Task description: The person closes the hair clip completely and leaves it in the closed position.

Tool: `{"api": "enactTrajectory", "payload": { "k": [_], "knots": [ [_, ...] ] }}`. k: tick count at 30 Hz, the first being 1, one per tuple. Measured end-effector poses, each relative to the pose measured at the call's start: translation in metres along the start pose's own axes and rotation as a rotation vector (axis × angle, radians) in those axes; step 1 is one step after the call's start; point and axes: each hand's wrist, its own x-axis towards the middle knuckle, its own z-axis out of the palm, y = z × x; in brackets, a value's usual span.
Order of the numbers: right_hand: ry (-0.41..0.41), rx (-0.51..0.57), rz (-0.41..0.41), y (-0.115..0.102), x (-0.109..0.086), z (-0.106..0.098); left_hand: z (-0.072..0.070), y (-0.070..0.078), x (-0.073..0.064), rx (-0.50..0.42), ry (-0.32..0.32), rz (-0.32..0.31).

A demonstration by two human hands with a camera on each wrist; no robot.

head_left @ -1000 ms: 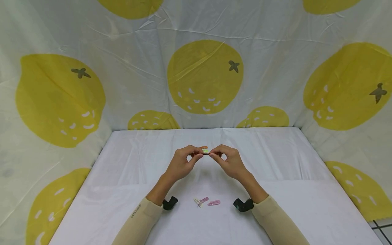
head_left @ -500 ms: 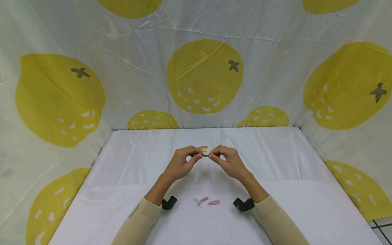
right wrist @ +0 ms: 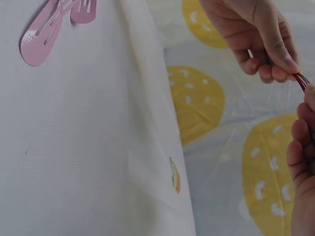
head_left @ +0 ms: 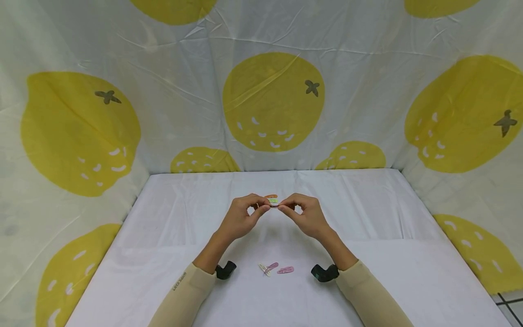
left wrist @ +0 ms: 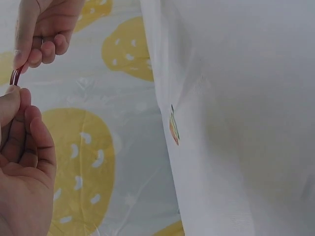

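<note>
Between the hands, raised over the table, is a small dark red hair snap clip [head_left: 274, 206]. My left hand [head_left: 243, 217] pinches its left end between thumb and fingertips; my right hand [head_left: 305, 216] pinches the right end the same way. Narrow red strips with light gaps show on the clip [left wrist: 15, 76] in the left wrist view, slightly bowed. Its ends are hidden under the fingertips. Beyond the hands in the head view lie an orange hair clip [head_left: 271, 196] and a light green hair clip [head_left: 273, 200].
Nearer the body, a pink hair clip [head_left: 285, 270] lies on the white cloth [head_left: 367, 281]. Beside it, another pink clip [head_left: 272, 266] crosses a pale yellow clip [head_left: 262, 267]. Lemon-print fabric [head_left: 273, 104] walls the table's back and sides.
Both hands stay almost in place, dipping slightly and rising a little again. The red clip's visible middle looks more bowed now. The clips on the table have not moved.
</note>
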Motion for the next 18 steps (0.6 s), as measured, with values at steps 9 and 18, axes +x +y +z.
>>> {"api": "enactTrajectory", "payload": {
  "k": [9, 18],
  "knots": [
    [0.051, -0.023, 0.027, 0.039, -0.005, 0.009, 0.000, -0.002, -0.001, 0.025, 0.010, -0.033],
    [-0.013, -0.065, 0.090, 0.060, -0.008, 0.010, 0.007, -0.020, -0.002, 0.129, 0.004, -0.026]
  ]
}}
